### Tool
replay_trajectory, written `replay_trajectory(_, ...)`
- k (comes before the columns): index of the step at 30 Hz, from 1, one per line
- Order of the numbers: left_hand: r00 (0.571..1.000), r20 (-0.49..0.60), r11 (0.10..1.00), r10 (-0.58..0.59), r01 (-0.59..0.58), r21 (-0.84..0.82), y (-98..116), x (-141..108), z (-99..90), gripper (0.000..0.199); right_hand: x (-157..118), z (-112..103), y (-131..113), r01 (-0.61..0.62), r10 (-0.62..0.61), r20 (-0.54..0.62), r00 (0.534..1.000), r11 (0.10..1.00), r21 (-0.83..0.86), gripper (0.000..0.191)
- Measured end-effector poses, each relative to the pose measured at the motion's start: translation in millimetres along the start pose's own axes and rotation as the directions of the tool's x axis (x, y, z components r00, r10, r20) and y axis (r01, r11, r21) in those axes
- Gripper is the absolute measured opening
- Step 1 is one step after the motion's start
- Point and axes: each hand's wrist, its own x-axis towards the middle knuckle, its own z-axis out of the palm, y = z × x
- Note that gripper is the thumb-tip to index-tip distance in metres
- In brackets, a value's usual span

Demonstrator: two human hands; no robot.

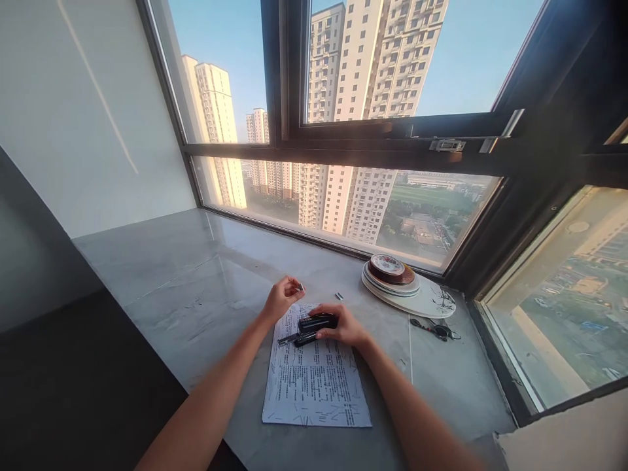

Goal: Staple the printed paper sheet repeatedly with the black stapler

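Between the fingertips of my left hand (284, 296) is a small silvery piece, perhaps a strip of staples (301, 288), held just above the top edge of a printed sheet. My right hand (343, 324) is wrapped round the rear of a black stapler (314, 324), which lies on the upper part of the paper. The stapler is opened up, with its metal rail sticking out toward the left. Printed text and many scattered staple-like marks cover the paper (318, 392). Beyond my right hand, small silvery strips (339, 296) rest on the grey marble surface.
A stack of plates (392, 281) stands on a white oval board (436, 299) at the right, by the window. Keys with a dark fob (440, 331) lie in front of it. The marble sill (196, 281) ends in a diagonal edge at the left.
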Motion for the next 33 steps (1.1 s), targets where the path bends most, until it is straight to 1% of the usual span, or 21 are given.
replay_trajectory(1,1.0,-0.019,0.998,-0.015,0.014,-0.058,1,0,-0.7,0.038,0,2,1,-0.027,0.027,0.027,0.999,1.0,0.012,0.055)
replay_trajectory(2,0.999,-0.04,0.994,-0.029,0.024,-0.111,2,-1,-1.7,0.039,0,3,3,-0.047,0.046,0.024,0.999,0.999,0.023,0.052)
replay_trajectory(3,0.997,-0.06,0.987,-0.044,0.034,-0.16,3,-1,-3.0,0.04,0,4,5,-0.059,0.059,-0.012,0.998,0.998,0.029,0.049)
replay_trajectory(5,0.993,-0.081,0.967,-0.083,0.061,-0.246,3,-1,-5.2,0.042,0,3,10,-0.075,0.077,-0.16,0.984,0.997,0.02,0.045)
replay_trajectory(7,0.987,-0.085,0.941,-0.135,0.101,-0.322,1,0,-7.0,0.042,1,1,15,-0.104,0.098,-0.343,0.934,0.995,0.001,0.044)
replay_trajectory(9,0.978,-0.086,0.91,-0.189,0.141,-0.389,-3,2,-8.6,0.039,2,-1,19,-0.143,0.119,-0.468,0.875,0.99,-0.015,0.042)
replay_trajectory(11,0.966,-0.074,0.875,-0.249,0.192,-0.444,-9,4,-10.7,0.033,3,-2,20,-0.171,0.127,-0.517,0.847,0.985,-0.038,0.041)
replay_trajectory(14,0.943,-0.053,0.832,-0.328,0.262,-0.489,-17,7,-15.1,0.027,4,-2,18,-0.195,0.132,-0.528,0.839,0.979,-0.065,0.039)
replay_trajectory(16,0.935,-0.055,0.823,-0.35,0.28,-0.494,-20,7,-17.7,0.026,4,-2,16,-0.203,0.14,-0.525,0.839,0.977,-0.063,0.038)
replay_trajectory(18,0.942,-0.059,0.84,-0.329,0.264,-0.474,-22,8,-19.1,0.028,4,-2,14,-0.209,0.15,-0.525,0.838,0.976,-0.055,0.037)
replay_trajectory(20,0.96,-0.073,0.886,-0.272,0.22,-0.407,-23,7,-19.1,0.033,4,-2,14,-0.214,0.155,-0.527,0.836,0.976,-0.052,0.036)
replay_trajectory(23,0.978,-0.125,0.963,-0.165,0.132,-0.235,-22,7,-17.5,0.038,4,-3,15,-0.225,0.159,-0.528,0.834,0.972,-0.062,0.036)
replay_trajectory(26,0.985,-0.163,0.999,-0.049,0.046,-0.024,-20,7,-15.7,0.041,5,-3,18,-0.234,0.161,-0.53,0.833,0.969,-0.074,0.036)
replay_trajectory(29,0.99,-0.128,0.987,0.053,-0.033,0.155,-15,7,-13.7,0.042,5,-3,21,-0.229,0.154,-0.528,0.835,0.97,-0.079,0.036)
replay_trajectory(31,0.993,-0.086,0.979,0.081,-0.063,0.191,-11,6,-12.2,0.041,4,-3,23,-0.227,0.154,-0.527,0.835,0.971,-0.075,0.037)
replay_trajectory(33,0.993,-0.057,0.98,0.101,-0.09,0.177,-8,5,-10.9,0.042,5,-3,24,-0.228,0.155,-0.527,0.836,0.971,-0.077,0.037)
